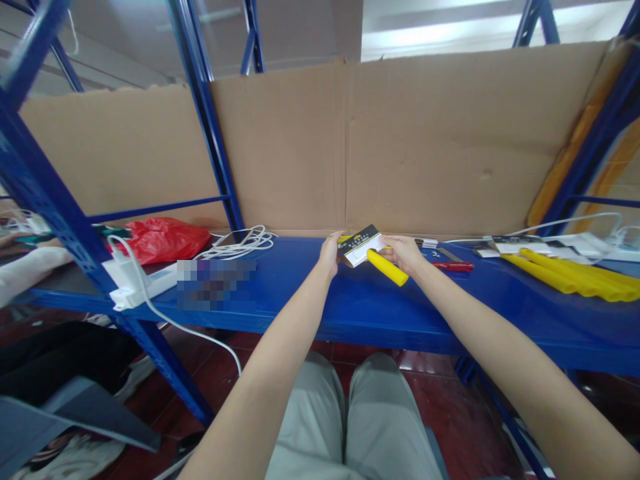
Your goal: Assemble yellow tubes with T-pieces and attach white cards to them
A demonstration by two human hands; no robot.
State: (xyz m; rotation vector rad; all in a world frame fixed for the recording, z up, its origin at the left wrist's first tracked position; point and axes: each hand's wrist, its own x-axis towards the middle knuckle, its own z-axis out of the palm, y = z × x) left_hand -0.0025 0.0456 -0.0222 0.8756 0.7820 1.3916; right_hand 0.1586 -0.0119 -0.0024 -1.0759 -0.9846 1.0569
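Black-and-white printed card [360, 245], tilted, near frame centre; smooth yellow tube [389, 269] overlapping it, slanting down rightward.

The seated person [387, 413] wears the only camera, head-high. It looks forward and down over the near worktop [290, 287] toward cardboard [440, 147].

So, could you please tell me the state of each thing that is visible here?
Printed card: tilted, held by the left hand.
Right hand: at the card's right side, grip unclear.
Yellow handle: slanting out below the card.
Row of yellow handles: lying side by side.
Red tool: lying flat.
Red bag: crumpled.
White cable: loosely coiled.
White adapter: cable attached.
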